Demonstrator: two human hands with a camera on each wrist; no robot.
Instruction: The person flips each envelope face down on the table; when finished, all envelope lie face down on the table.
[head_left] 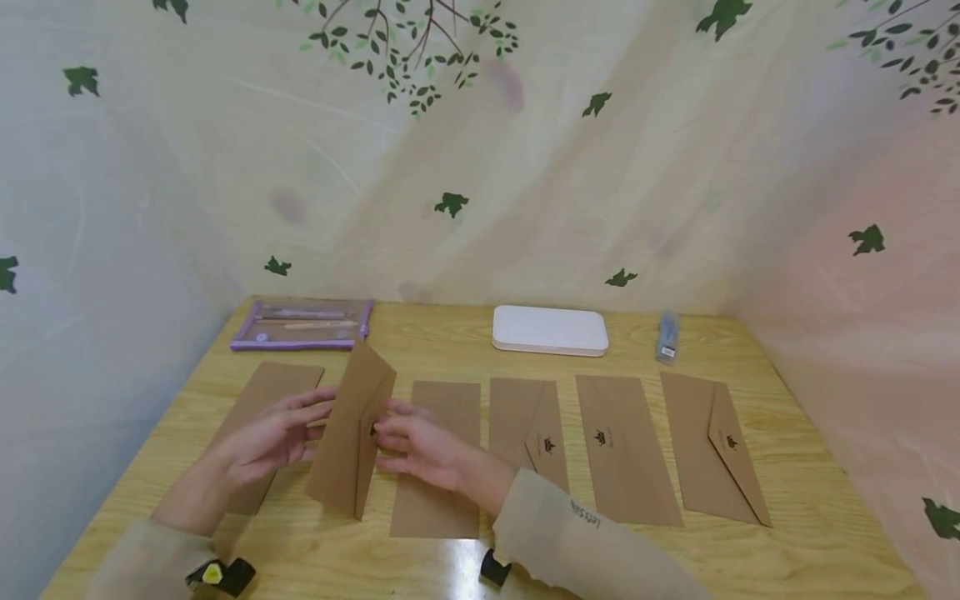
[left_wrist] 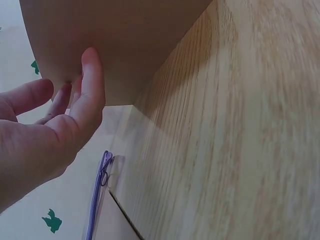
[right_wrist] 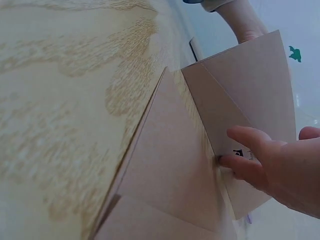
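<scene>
A brown envelope [head_left: 351,433] is held up on edge above the wooden table [head_left: 795,500], between both hands. My left hand [head_left: 273,437] holds its left side: the thumb [left_wrist: 92,80] lies flat on the plain back and the other fingers reach round the edge. My right hand [head_left: 423,454] is on the flap side, with its fingertips [right_wrist: 235,162] touching the flap beside the small dark logo. Beneath the raised envelope lies another brown envelope [right_wrist: 165,185], flat on the wood.
Several more brown envelopes lie in a row, from the far left one [head_left: 262,400] to the far right one [head_left: 712,446]. At the back are a purple-edged clear pouch [head_left: 302,325], a white flat box [head_left: 550,330] and a small grey packet [head_left: 667,337]. Patterned curtains enclose the table.
</scene>
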